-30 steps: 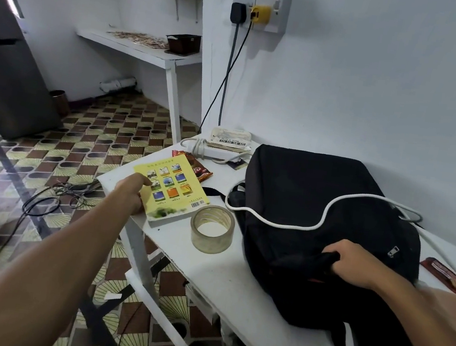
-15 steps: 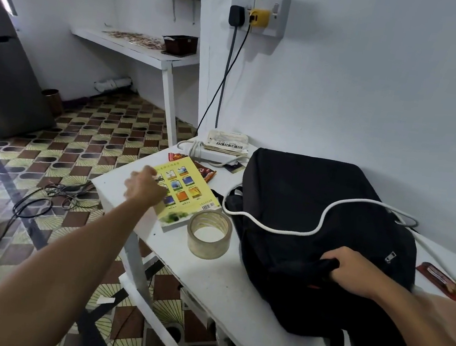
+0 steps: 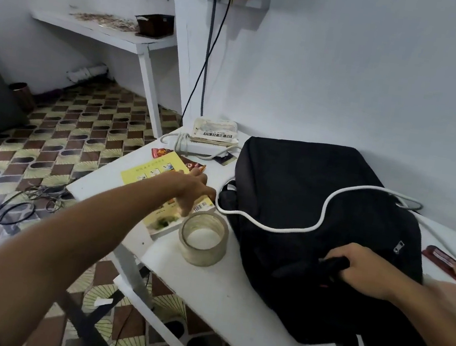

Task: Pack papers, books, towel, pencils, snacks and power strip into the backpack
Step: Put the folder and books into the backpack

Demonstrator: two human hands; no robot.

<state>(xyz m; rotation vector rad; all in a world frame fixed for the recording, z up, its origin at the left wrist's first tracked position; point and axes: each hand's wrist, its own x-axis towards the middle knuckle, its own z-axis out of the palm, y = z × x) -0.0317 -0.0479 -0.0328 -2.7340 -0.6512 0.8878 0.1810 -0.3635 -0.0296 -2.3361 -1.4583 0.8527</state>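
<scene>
— While the right hand (image 3: 365,271) stays closed around the black handle at the near edge of the backpack (image 3: 316,223), where is the left one?

— The left hand (image 3: 189,186) reaches out over the yellow book (image 3: 151,170), fingers spread and loose, palm down. It lies across the book's right part, yet whether it grips the cover cannot be told.

— And the book itself?

— Flat on the white table (image 3: 233,296), near the left corner, with a red snack wrapper (image 3: 192,165) poking out from beneath its far edge. A roll of clear tape (image 3: 203,239) stands just beside the book's near corner, between it and the bag.

— What about the power strip?

— The power strip (image 3: 203,149) sits by the wall at the far end of the table, an old worn book (image 3: 216,131) resting on top of it. Its white cable (image 3: 323,218) loops across the top of the backpack. Another red snack bar (image 3: 445,263) lies on the table to the right of the bag.

— Is the bag upright?

— No, it lies flat on the table, a strap hanging over the near edge.
</scene>
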